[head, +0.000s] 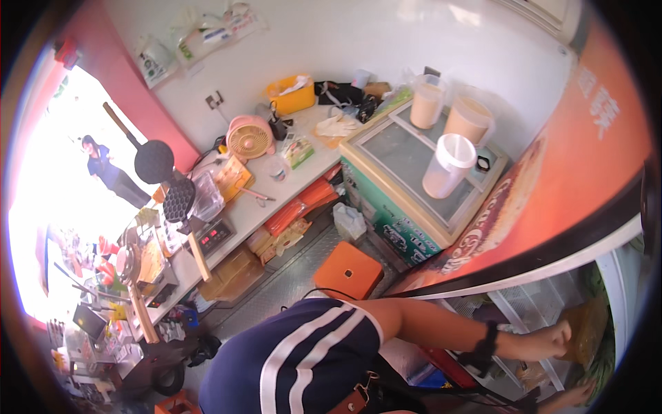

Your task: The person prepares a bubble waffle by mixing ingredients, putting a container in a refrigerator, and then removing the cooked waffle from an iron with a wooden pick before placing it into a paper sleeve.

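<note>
My left hand [543, 342], with a dark band at its wrist, reaches into an opened refrigerator at the lower right. Its fingers are curled at the edge of a brownish plastic-wrapped package [587, 328]; whether they grip it cannot be told. Below it, my right hand [573, 394] is partly visible near green produce [602, 370], its fingers extended. White wire shelves [522, 305] cross the inside of the refrigerator. Another wrapped item [531, 375] lies lower down, between the two forearms.
An orange stool [347, 270] stands on the metal floor. Plastic pitchers [449, 165] stand on a chest freezer [395, 199]. The left counter [289, 189] holds a pink fan [250, 138] and waffle irons [178, 199] with projecting wooden handles. A person [111, 171] stands outside.
</note>
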Action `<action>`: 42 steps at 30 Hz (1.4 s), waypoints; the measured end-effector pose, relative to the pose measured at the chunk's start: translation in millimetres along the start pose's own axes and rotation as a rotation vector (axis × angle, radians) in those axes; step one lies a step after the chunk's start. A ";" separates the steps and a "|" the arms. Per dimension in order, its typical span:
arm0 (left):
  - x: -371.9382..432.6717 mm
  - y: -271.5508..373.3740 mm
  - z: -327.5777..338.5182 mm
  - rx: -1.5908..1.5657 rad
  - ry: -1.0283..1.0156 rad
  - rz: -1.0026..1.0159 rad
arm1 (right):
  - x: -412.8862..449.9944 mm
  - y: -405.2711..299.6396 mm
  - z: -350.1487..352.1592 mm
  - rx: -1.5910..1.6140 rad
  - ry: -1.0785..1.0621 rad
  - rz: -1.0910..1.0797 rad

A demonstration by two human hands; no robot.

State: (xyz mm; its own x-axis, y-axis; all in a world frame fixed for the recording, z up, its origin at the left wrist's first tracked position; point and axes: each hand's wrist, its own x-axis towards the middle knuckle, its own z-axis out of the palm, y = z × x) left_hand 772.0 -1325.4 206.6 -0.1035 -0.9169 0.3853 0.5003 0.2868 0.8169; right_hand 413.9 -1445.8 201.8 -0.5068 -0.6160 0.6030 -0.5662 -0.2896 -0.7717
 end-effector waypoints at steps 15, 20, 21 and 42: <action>-437.1 252.1 -202.2 0.051 0.674 -0.062 | -590.5 -414.2 234.6 0.795 -1.386 -0.056; -537.0 298.3 -204.4 0.164 0.925 -0.071 | -719.7 -444.8 367.4 0.750 -1.701 -0.340; -556.9 303.3 -202.1 0.180 0.995 -0.090 | -743.3 -453.1 390.4 0.734 -1.726 -0.403; -629.8 344.3 -165.7 0.313 2.047 -0.068 | -956.5 -498.5 581.4 0.086 -1.500 -1.053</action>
State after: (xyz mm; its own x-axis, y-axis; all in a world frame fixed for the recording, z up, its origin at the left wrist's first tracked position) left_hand 1151.9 -695.1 174.0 0.8937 0.2218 -0.3899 0.3841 0.0706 0.9206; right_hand 1558.8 -1138.0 -107.7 0.9630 -0.2193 0.1565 -0.1712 -0.9467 -0.2730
